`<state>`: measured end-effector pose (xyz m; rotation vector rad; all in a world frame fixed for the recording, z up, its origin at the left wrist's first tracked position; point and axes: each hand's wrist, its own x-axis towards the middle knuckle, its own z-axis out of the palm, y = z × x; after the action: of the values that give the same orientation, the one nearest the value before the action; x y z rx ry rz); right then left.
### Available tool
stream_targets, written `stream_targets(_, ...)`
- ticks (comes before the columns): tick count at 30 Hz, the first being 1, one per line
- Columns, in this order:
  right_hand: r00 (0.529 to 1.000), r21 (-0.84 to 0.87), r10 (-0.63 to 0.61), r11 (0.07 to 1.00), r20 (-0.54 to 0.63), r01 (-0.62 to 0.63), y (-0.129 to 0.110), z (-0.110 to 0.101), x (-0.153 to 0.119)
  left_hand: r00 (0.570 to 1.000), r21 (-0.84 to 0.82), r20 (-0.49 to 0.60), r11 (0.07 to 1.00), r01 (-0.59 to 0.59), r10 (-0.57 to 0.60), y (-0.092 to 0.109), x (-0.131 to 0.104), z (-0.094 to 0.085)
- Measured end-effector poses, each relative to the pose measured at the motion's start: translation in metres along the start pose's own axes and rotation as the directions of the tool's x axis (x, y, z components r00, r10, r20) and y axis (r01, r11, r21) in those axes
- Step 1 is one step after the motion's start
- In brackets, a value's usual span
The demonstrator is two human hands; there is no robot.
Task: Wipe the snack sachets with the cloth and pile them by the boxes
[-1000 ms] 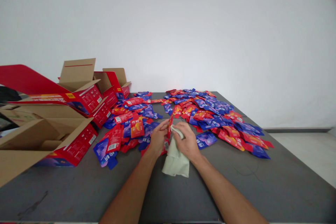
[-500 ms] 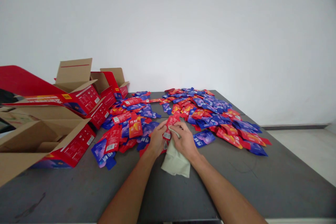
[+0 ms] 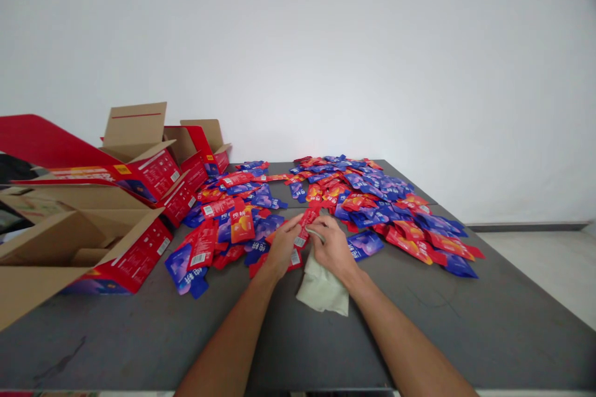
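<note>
My left hand (image 3: 282,249) is closed on the left edge of a red packet (image 3: 305,227) with a white barcode label. Against the packet's right side, my right hand (image 3: 329,247) pinches a pale green cloth (image 3: 322,288), which hangs down onto the table. Both hands are close together above the middle of the dark grey table (image 3: 288,347). Another red packet (image 3: 295,259) lies beneath them, partly hidden by my left hand. Just right of my right hand lies a blue packet (image 3: 365,244).
Red and blue packets lie in a left heap (image 3: 242,223) and a larger right heap (image 3: 372,198). Open red cardboard boxes (image 3: 135,254) stand along the left side. A white wall (image 3: 326,62) rises behind the table.
My right hand and the cloth have shifted slightly right, and the held red packet now tilts more to the right. The whole view has shifted a little.
</note>
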<state>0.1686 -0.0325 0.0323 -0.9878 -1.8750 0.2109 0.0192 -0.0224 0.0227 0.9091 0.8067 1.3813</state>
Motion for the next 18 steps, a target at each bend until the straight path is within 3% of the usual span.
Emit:
stream_targets(3,0.999,-0.116,0.028,0.993,0.028,-0.024,0.009,-0.001,-0.002,0.998,0.113,0.037,0.992,-0.056,0.052,0.002,-0.003,0.002)
stream_targets(6,0.995,-0.271,0.092,0.958,-0.025,-0.095,0.016,-0.005,-0.004,0.996,0.208,0.001,0.974,-0.088,0.089,0.003,-0.008,0.005)
stream_targets(10,0.975,-0.468,0.214,0.857,-0.062,-0.218,0.001,-0.012,-0.003,0.983,0.357,-0.083,0.926,-0.125,0.164,0.006,-0.012,0.006)
stream_targets(14,0.951,-0.473,0.277,0.862,0.138,-0.182,-0.030,-0.008,0.002,0.950,0.529,-0.066,0.818,-0.226,0.305,0.019,-0.016,0.002)
stream_targets(18,0.898,-0.346,0.216,0.935,0.382,-0.078,-0.049,0.010,0.000,0.873,0.792,-0.016,0.539,-0.286,0.487,0.041,-0.024,-0.014)
